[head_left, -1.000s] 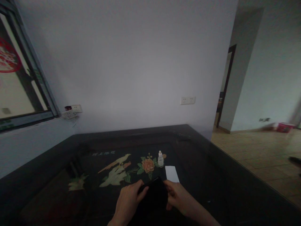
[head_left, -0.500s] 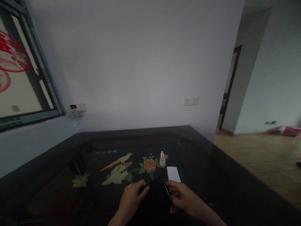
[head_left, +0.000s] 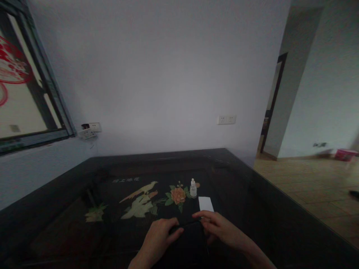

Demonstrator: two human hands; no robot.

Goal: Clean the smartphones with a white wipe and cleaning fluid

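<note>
A black, flat rectangular device (head_left: 189, 243), like a tablet or large phone, is low in the middle of the head view, dark against the dark table. My left hand (head_left: 159, 237) grips its left side, thumb lying over the top face. At the right edge is my right hand (head_left: 217, 228), its index finger stretched over the upper right corner and the other fingers curled at the side, partly hidden. Just beyond the right hand lies a white folded sheet or cloth (head_left: 205, 203). A small white-capped dropper bottle (head_left: 193, 189) stands upright behind it.
The dark, glossy table (head_left: 224, 179) has a bird and flower picture (head_left: 178, 195) on its top. Its far edge meets a wall with sockets (head_left: 226, 119). A window (head_left: 25, 86) is at left, with a power strip (head_left: 87, 133) near it. Tiled floor (head_left: 297, 186) lies right.
The device has turned and its top face is tipped flatter. My right index finger has moved up and left over its corner. My left hand keeps its grip.
</note>
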